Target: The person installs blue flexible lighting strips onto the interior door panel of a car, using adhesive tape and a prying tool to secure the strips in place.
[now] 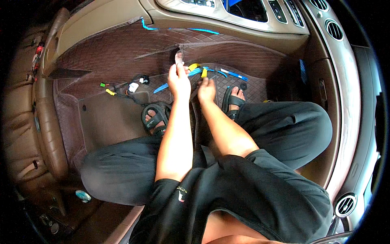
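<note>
My left hand (178,81) is raised over the footwell, thumb and fingers closed on a small pale, shiny piece (178,57) whose kind I cannot make out. Beside its fingertips is a yellow strip (194,66). My right hand (206,90) is just to the right and nearer to me, its fingers drawn together at the end of a second yellow strip (204,73). Long thin blue strips (161,88) lie on the quilted floor mat (254,90), partly hidden behind my hands. Another blue strip (233,75) with a white end lies to the right.
Loose wiring with white connectors (133,87) and a yellow plug (110,92) lies left, near my sandalled left foot (153,118). My right foot (235,99) rests beside a small black round piece (243,86). Beyond is the centre console (260,30); a brown seat (48,134) is left.
</note>
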